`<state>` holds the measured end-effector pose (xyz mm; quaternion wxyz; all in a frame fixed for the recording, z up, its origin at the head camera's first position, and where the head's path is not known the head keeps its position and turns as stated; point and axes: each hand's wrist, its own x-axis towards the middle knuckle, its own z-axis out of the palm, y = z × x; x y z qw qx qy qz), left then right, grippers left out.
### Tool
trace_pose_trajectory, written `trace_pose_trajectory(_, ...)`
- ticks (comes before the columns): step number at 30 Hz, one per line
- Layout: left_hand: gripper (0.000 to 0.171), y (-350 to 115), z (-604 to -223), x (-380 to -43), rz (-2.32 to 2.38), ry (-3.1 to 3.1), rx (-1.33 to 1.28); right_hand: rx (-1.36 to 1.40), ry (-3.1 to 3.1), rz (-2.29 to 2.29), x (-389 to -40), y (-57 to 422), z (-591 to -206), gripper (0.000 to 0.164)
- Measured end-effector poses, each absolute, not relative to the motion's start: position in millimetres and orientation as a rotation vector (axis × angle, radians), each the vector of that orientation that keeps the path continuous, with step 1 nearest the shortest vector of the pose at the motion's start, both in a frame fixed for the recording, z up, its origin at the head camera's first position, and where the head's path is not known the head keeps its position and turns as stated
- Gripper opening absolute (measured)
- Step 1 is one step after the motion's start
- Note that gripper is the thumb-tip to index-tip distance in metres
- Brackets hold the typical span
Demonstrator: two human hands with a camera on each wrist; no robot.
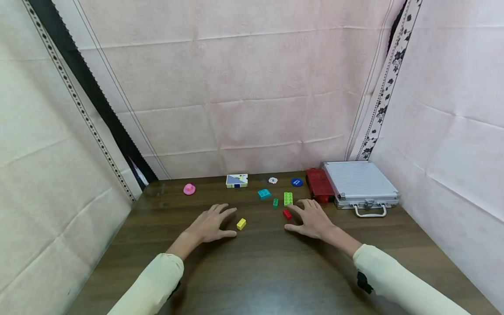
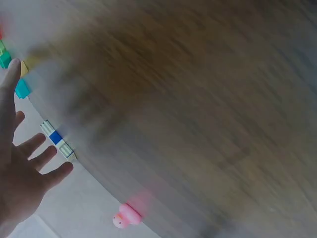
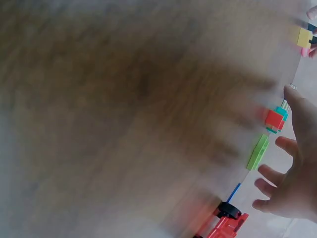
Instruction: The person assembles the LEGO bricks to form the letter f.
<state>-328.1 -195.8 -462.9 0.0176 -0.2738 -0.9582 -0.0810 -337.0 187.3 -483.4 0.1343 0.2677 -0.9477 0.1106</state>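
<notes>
My left hand [image 1: 212, 223] hovers over the table with fingers spread, nothing in it. Just right of its thumb lies a yellow toy brick [image 1: 241, 224]. My right hand [image 1: 313, 218], likewise spread and holding nothing, is nearest a red brick [image 1: 287, 214] by its fingertips. Behind that sit a lime-green brick [image 1: 288, 198], partly behind a finger, a small green brick [image 1: 275, 202] and a teal brick [image 1: 264, 194]. In the right wrist view, the red brick [image 3: 274, 120] overlaps the teal one, and the right hand [image 3: 299, 168] shows splayed fingers.
Along the back stand a pink rubber duck [image 1: 189, 189], a small patterned box [image 1: 237, 180], a little white piece [image 1: 273, 180] and a blue disc [image 1: 297, 182]. A red toy vehicle [image 1: 320, 183] with black wheels adjoins a silver case [image 1: 360, 183] at right. Cloth walls [image 1: 252, 87] enclose the table.
</notes>
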Motion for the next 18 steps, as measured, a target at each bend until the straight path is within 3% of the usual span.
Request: trace_pose_trajectory(18, 0.051, -184, -467, -338, -0.746, -2.993, -0.974, 0.815, -2.878, 0.546, -344, 176, -483, 0.045)
